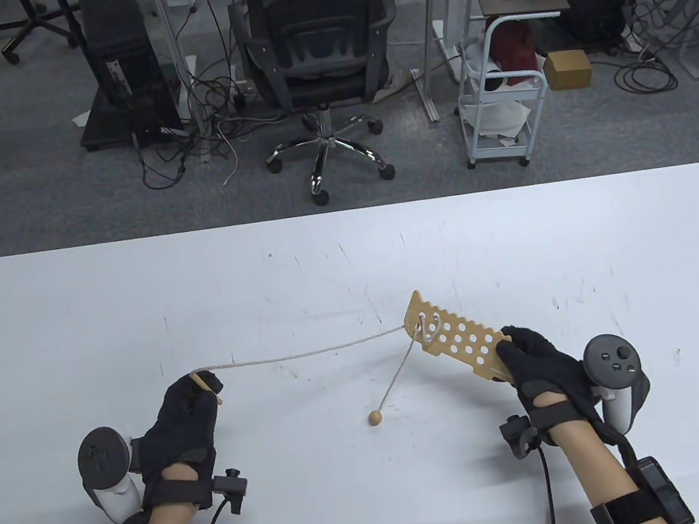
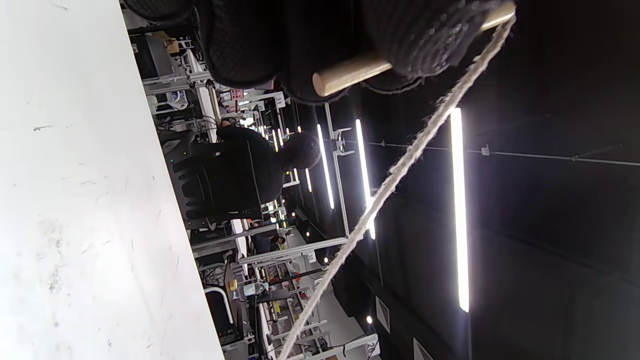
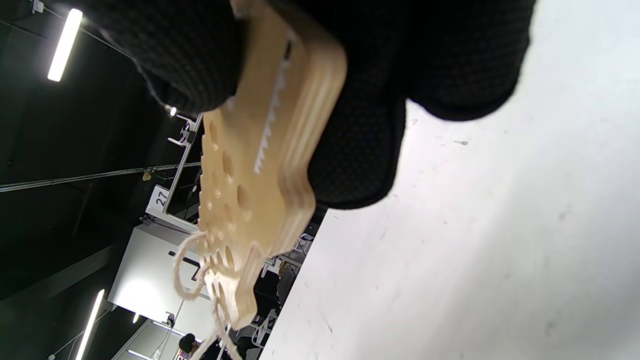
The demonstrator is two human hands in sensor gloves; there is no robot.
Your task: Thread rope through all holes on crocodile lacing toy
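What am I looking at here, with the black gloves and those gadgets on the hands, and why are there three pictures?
These are a person's two hands in sensor gloves; the gadget strapped to the back of each is a tracker that records motion. The big picture looks down at the white table. The other two come from small cameras on the wrists, so they look tilted.

The right hand grips one end of a wooden board full of holes, a lacing toy, lifted off the table as the right wrist view shows. The left hand pinches a wooden stick tied to the rope. The rope runs to the holes at the board's far end, and its other end hangs down to a wooden bead on the table. Most holes are still unthreaded.
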